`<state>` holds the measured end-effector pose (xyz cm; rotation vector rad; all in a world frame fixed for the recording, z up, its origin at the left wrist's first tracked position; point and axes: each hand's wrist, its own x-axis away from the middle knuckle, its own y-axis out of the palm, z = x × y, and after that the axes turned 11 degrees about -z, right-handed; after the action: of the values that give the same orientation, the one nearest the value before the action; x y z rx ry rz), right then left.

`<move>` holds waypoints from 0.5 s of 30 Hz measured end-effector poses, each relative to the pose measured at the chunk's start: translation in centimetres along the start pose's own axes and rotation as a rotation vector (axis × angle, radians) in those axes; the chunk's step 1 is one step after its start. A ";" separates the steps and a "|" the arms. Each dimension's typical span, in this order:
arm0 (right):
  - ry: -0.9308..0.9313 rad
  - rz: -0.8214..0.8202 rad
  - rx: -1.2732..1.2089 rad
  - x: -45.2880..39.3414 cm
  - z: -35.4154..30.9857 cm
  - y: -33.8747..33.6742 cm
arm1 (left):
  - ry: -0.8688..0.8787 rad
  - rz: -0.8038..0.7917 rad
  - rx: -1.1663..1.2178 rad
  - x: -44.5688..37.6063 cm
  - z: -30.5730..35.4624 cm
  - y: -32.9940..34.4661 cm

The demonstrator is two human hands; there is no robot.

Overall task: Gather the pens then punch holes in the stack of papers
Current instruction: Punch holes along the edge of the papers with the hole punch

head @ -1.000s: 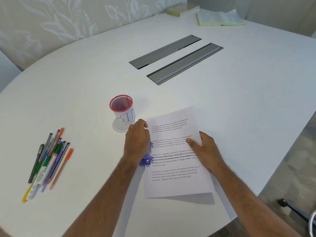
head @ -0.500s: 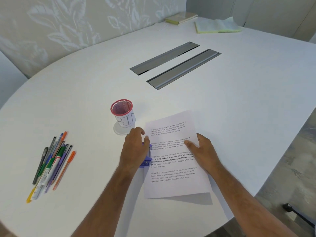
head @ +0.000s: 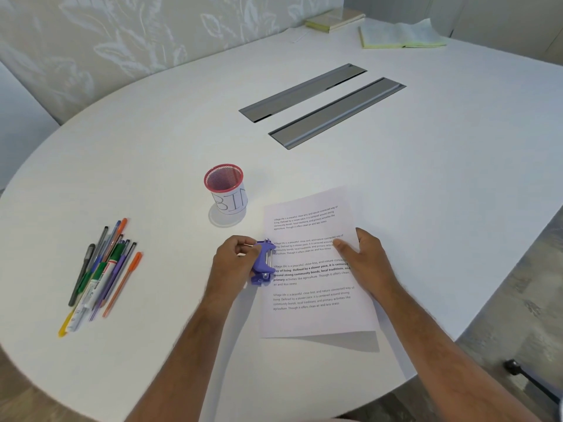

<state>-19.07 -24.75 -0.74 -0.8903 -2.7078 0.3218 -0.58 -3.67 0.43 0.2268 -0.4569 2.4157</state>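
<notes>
From the head view, the left hand [head: 236,263] has come off the top of the purple hole punch [head: 263,264]: half a second ago the palm lay flat over it, pressing down, and now the hand has slid to the punch's left side, fingers curled around its outer edge, so that the lever and the two metal pins show plainly. The punch sits on the left margin of the stack of papers [head: 316,269], about halfway down the sheet, its mouth over the paper's edge. The right hand [head: 365,263] has barely shifted; it lies flat and spread on the right part of the stack, fingers apart, pinning the sheets to the white surface [head: 426,193] and gripping nothing. To my eye the press looks finished and the left hand is either letting the lever spring up or getting ready to draw the punch off the edge; whether the holes are cut I cannot tell, since the punch covers that spot. The pens [head: 100,269] lie in a loose bundle on the surface well to the left, and the red mesh cup [head: 225,190] beside the top corner of the papers looks empty, so the gathering part appears not yet done.
</notes>
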 end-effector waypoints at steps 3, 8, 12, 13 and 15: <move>0.003 -0.001 0.002 0.1 -0.1 0.0 | 0.000 0.004 0.022 0.0 0.1 0.1; 0.005 0.004 0.009 0.3 -0.4 0.0 | 0.003 -0.002 0.042 -0.1 -0.1 -0.1; 0.003 0.011 -0.014 0.5 -0.5 0.0 | 0.009 0.002 0.053 0.0 0.0 -0.4; -0.002 0.010 -0.016 0.5 -0.6 0.0 | 0.011 0.001 0.057 0.0 0.0 -0.5; -0.008 0.013 -0.018 0.7 -0.7 -0.1 | 0.011 0.008 0.063 0.0 0.1 -0.9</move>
<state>-19.41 -24.32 0.03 -0.9137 -2.7175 0.3052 -0.03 -3.09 0.79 0.2389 -0.3779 2.4403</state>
